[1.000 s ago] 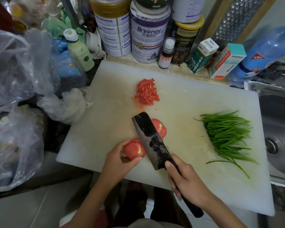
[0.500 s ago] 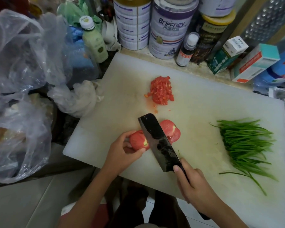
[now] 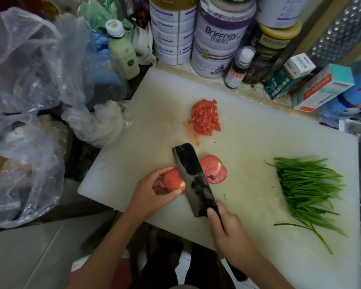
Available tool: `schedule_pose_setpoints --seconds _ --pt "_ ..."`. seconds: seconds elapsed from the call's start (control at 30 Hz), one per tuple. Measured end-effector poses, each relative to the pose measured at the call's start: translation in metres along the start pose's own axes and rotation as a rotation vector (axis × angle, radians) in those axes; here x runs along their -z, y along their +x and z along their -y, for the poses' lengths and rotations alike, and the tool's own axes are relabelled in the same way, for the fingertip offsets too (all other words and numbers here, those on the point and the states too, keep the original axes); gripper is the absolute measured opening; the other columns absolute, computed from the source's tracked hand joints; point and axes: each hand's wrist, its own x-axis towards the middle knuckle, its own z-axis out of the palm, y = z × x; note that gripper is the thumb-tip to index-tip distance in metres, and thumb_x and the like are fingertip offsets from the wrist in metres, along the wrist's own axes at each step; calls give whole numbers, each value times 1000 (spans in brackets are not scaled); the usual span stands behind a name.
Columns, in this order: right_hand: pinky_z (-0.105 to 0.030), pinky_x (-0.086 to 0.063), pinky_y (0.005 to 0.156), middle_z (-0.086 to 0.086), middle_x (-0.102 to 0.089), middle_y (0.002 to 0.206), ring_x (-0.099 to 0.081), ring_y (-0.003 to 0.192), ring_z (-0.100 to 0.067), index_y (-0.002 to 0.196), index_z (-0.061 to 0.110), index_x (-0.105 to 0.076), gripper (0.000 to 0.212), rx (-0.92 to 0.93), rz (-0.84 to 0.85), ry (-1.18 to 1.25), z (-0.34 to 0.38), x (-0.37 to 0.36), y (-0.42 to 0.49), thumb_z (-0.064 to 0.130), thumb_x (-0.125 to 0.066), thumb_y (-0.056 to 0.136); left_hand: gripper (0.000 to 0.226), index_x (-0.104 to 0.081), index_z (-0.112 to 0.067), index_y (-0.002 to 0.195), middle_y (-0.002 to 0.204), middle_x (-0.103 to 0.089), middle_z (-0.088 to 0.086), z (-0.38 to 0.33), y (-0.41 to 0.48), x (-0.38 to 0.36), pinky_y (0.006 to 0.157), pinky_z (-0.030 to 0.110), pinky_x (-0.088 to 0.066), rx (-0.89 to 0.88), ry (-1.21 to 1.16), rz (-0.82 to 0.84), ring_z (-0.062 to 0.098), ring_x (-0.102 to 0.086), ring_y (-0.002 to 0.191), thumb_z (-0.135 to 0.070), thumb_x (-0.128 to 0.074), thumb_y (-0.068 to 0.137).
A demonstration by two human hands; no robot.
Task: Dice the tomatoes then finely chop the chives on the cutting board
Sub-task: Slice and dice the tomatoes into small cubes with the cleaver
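Left hand point(image 3: 152, 192) is being curled round a likely soft, slippery tomato half point(image 3: 172, 181), knife point(image 3: 193, 178) being gripped by right hand point(image 3: 229, 232).

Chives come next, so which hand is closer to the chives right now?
Right. The right hand grips the cleaver beside the chives, on their left; the left hand holds a tomato half beyond the blade, farther off.

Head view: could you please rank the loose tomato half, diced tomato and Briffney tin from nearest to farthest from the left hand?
1. Loose tomato half, beside the left hand, across the knife.
2. Diced tomato, farther back on the board.
3. Briffney tin, behind the board.
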Motion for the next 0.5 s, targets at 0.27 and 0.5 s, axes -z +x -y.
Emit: schedule_pose_setpoints --seconds 0.27,0.5 --pt "-34 -34 38 -18 -43 51 -35 32 -22 80 21 -46 24 -68 157 416 11 15 -1 29 -38 101 54 -58 -36 117 107 -69 -6 1 1 -1 80 17 -53 33 -55 -11 8 -68 94 -11 -83 76" --pt "-31 -39 52 -7 -46 56 -45 51 -17 94 27 -45 32 72 -29 7 12 10 -17 57 -32 93 59 -54 -22 131 111 -66 -3 4 -8 -9 80 15 -53 25 -81 -38 3 -67 92 -9 -79 80"
